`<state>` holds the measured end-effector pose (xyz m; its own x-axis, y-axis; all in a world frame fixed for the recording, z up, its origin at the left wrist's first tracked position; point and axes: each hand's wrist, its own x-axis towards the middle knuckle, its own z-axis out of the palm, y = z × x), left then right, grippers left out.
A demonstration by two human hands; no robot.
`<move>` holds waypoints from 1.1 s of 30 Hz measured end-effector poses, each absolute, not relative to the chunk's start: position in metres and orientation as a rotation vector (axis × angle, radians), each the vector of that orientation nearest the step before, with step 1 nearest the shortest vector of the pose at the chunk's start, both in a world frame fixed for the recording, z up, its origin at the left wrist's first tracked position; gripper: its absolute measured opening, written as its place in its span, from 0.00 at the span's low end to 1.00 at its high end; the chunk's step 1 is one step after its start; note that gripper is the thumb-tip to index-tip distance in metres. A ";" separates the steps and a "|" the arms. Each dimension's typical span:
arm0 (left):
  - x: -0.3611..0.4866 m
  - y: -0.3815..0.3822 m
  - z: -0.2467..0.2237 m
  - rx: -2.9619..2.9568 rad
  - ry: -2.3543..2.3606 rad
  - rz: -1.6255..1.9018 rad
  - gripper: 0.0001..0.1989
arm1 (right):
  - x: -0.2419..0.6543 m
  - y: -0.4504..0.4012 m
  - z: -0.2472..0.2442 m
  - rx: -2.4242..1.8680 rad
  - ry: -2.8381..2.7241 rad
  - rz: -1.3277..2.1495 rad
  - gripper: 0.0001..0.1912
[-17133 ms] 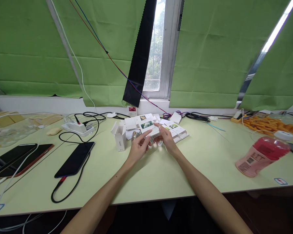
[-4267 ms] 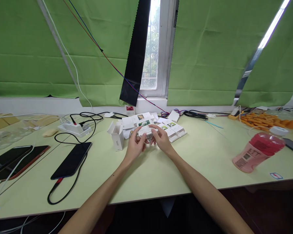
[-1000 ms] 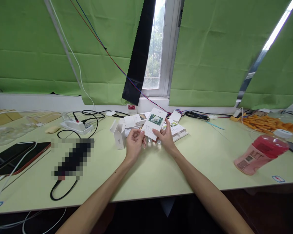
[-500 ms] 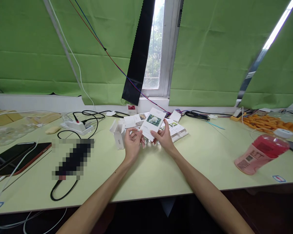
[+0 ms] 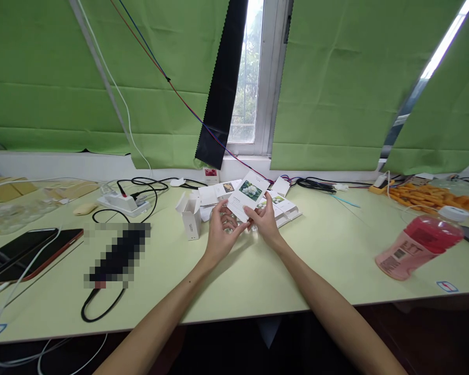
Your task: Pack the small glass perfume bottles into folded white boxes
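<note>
A white card [image 5: 244, 202] printed with a white flower on green leaves is held up tilted above the table. My right hand [image 5: 266, 221] pinches its lower right part, thumb on the printed face. My left hand [image 5: 221, 232] grips the lower left edge, its fingers curled and its thumb at the bottom corner. Just left of my hands stands a small white box [image 5: 190, 217] with its top flaps open. Behind the card lie several white cards or boxes with flower pictures [image 5: 283, 204], partly covered. Something clear and shiny shows beneath my fingers, too hidden to name.
A bottle of red drink [image 5: 418, 242] leans on the right. At left are a white power strip [image 5: 127, 204], a blurred-out dark object [image 5: 121, 255] with a black cable, and phones [image 5: 35, 255]. Cables run along the wall; orange items [image 5: 426, 195] lie far right.
The card has shifted slightly right and tilted further clockwise. My left hand has moved right and lower on the card, its thumb now at the bottom corner.
</note>
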<state>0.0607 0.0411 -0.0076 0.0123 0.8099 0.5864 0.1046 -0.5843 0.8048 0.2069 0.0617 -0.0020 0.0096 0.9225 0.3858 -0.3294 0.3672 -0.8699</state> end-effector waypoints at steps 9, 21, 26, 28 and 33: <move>0.060 0.045 -0.014 1.804 0.995 1.673 0.38 | 0.205 0.060 -0.001 -0.647 -1.170 1.097 0.48; 0.059 0.048 -0.014 1.771 1.027 1.719 0.36 | 0.204 0.057 0.001 -0.697 -1.244 1.090 0.53; 0.058 0.045 -0.014 1.773 1.054 1.730 0.36 | 0.204 0.058 -0.001 -0.696 -1.257 1.086 0.55; 0.059 0.044 -0.013 1.812 1.053 1.726 0.35 | 0.204 0.058 -0.001 -0.698 -1.255 1.092 0.55; 0.059 0.040 -0.013 1.862 1.083 1.698 0.31 | 0.204 0.058 -0.003 -0.711 -1.252 1.100 0.55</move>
<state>0.0590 0.0395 -0.0130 -0.0360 0.7553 0.6544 0.2750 -0.6221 0.7331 0.2041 0.0584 -0.0026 -0.0480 0.9253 0.3762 -0.2539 0.3529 -0.9005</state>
